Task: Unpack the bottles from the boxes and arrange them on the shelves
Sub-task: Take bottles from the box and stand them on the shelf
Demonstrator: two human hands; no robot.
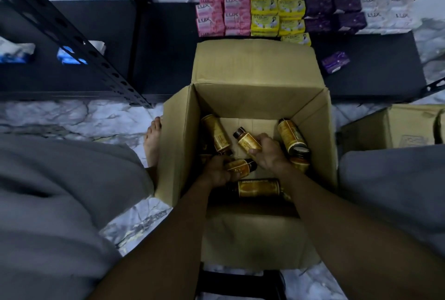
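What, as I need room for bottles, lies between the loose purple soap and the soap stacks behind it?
Only bare dark shelf separates the loose purple soap from the soap stacks, in the head view.

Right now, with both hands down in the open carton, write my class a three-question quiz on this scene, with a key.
1. True or false: inside the carton, the left hand grips a bottle and the right hand grips a second bottle.
2. Which soap packs stand leftmost on the shelf? A pink, B yellow, C purple.
3. Fill in: one loose ___ soap bar lies apart from the stacks.
Key: 1 true; 2 A; 3 purple.
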